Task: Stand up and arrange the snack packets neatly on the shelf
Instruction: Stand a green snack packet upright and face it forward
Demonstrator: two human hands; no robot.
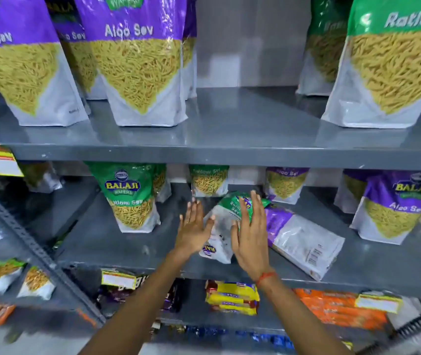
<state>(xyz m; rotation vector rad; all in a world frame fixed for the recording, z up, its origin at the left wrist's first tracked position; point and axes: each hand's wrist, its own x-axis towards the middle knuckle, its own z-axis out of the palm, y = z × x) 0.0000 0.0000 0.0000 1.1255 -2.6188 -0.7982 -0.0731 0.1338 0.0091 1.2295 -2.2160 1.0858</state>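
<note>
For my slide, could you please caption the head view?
Both hands, left and right, reach for a fallen green packet beside a fallen purple one.

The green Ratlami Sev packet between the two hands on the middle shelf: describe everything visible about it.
The green Ratlami Sev packet is a glossy plastic pouch, green at its top with white lettering, pale grey-white lower down with a small logo near its bottom edge. It lies tipped over on the grey middle shelf, top pointing toward the back. The left hand, fingers spread, is at its left edge; the right hand covers its right side. A fallen purple packet lies against it on the right.
</note>
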